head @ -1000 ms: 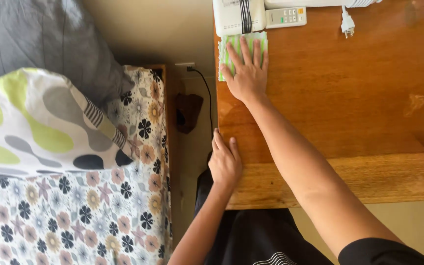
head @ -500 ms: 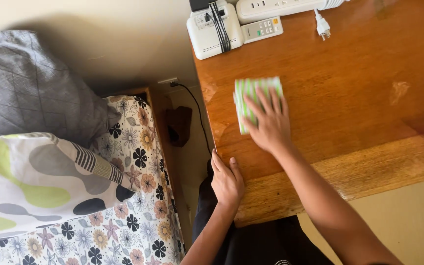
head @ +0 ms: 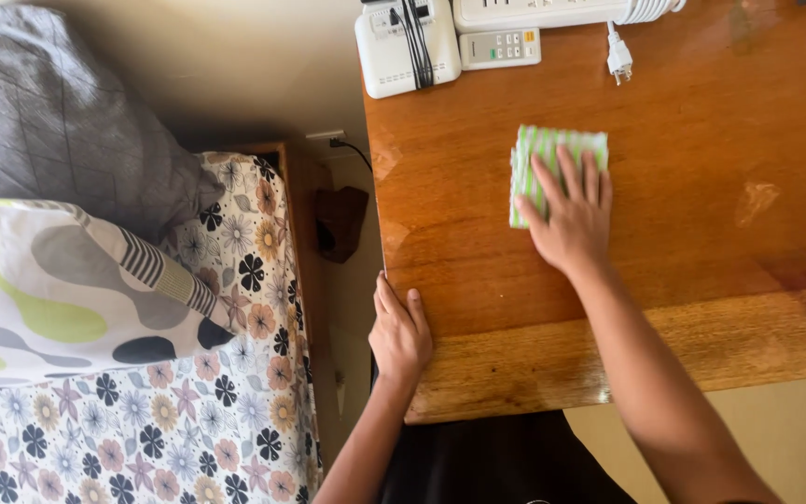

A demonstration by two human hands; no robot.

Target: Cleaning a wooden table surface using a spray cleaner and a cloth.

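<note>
My right hand (head: pixel 569 217) lies flat, fingers spread, on a folded green-and-white striped cloth (head: pixel 538 154) that rests on the brown wooden desk (head: pixel 720 233). The cloth is in the middle of the desk top, and damp streaks shine on the wood around it. My left hand (head: pixel 399 332) grips the desk's near left corner, fingers on the top and the thumb side over the edge. It holds nothing else.
At the desk's far edge stand a white box wrapped with a black cable (head: pixel 406 44), a small white remote (head: pixel 500 49) and a white power strip with its plug (head: pixel 619 56). Left of the desk is a bed with a flower-print sheet (head: pixel 142 420) and pillows (head: pixel 58 289).
My right hand has slid the cloth from the desk's far left corner toward the middle and nearer to me. The left hand has stayed on the corner.
</note>
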